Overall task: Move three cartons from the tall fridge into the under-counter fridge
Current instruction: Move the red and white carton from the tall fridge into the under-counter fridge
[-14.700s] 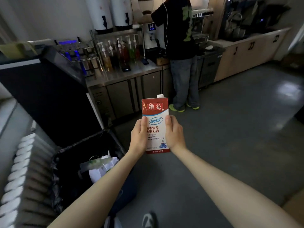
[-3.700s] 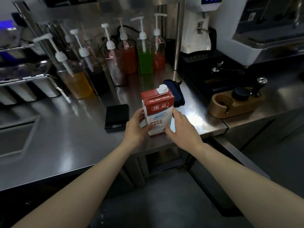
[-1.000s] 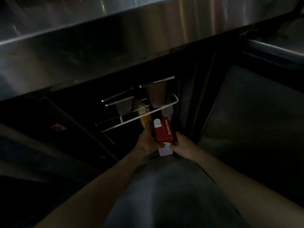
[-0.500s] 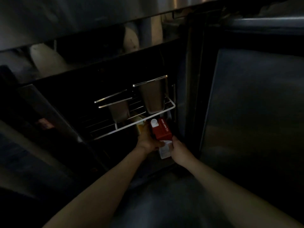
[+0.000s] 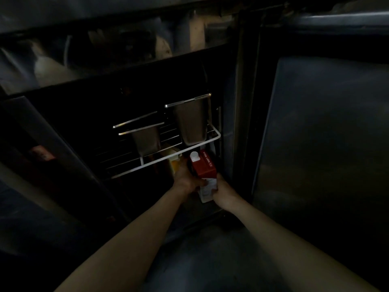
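Both hands clamped on carton (image 5: 203, 173): left hand (image 5: 186, 180) wrapped round its left side, right hand (image 5: 222, 191) cupping lower right corner. Carton at mouth of under-counter fridge (image 5: 147, 98), lower compartment, just below white wire shelf (image 5: 166, 160) w/ two steel pans (image 5: 190, 121) on it. Tilted, top leaning inward; whether base touches fridge floor can't tell, too dark.

Step in hand, prob.: seating carton on lower level. To do well: keep cap end low enough to clear shelf's front rail, slide in toward right wall, bring upright before letting go. Yellow pack (image 5: 174, 163) just beside on left, so avoid shoving into it. Release one hand first, steady w/ other till standing flat. Poor light inside, so go by feel for floor contact.

Carton: tall rectangular pack, red top band w/ small print, white lower body, white screw cap (image 5: 194, 155) on sloped top. Looks sealed, undented. Prob. full and heavy-ish; rigid enough for firm two-sided grip.
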Demonstrator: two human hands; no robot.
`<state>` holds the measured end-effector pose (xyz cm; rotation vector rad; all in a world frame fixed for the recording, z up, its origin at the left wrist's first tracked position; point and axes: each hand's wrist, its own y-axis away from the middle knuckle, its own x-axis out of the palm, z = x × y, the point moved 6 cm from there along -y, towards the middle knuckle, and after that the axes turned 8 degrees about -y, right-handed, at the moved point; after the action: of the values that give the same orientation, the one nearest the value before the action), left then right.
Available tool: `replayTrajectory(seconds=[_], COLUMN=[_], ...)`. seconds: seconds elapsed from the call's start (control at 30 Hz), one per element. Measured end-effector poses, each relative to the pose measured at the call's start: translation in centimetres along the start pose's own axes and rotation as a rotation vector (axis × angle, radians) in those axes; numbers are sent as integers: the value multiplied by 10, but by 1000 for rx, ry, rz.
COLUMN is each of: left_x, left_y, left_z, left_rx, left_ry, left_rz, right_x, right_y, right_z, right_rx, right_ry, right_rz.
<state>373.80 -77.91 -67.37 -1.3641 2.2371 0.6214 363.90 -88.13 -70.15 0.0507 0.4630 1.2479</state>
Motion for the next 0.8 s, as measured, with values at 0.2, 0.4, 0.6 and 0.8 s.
replayTrajectory(seconds=[0.2, 0.4, 0.6, 0.8], left_x=[-1, 1, 3, 2], left_y=[-4, -8, -8, 3], left_z=[0, -1, -1, 0], left_rx=[-11, -27, -22, 1], left_ry=[-49, -56, -64, -51], left_rz=[29, 35, 29, 34], right_x=[-1, -3, -2, -3], right_y=[-1, -7, -9, -6], right_z=[3, 5, 4, 5], right_rx=[6, 3, 7, 4], right_ry=[15, 19, -2, -8], right_rz=[22, 34, 26, 24])
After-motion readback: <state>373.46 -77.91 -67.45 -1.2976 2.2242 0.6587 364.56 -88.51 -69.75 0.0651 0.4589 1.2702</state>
